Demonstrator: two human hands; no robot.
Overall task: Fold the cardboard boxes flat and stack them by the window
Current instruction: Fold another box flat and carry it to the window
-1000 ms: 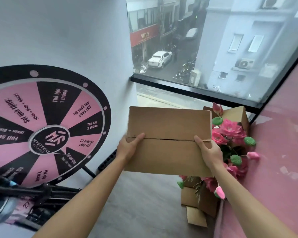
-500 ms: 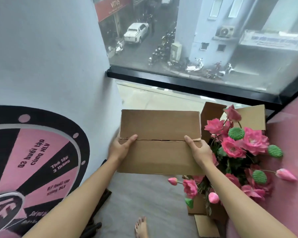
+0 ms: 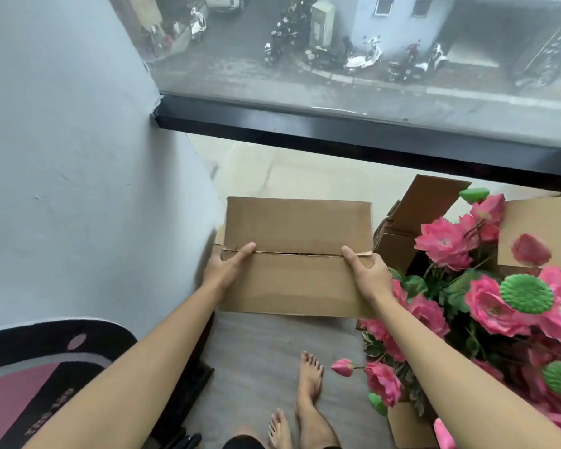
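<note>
The flattened cardboard box point(image 3: 297, 257), gripped at each end by the left hand point(image 3: 222, 268) and right hand point(image 3: 368, 275), has come lower and closer to the window point(image 3: 337, 59), ready for stacking

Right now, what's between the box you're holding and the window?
In the head view, only a bare strip of pale floor lies between the box and the black window frame. The flowers stand off to the right.

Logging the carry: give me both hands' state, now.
Left hand: grips the flattened cardboard box at its left edge.
Right hand: grips the same box at its right edge.
</note>
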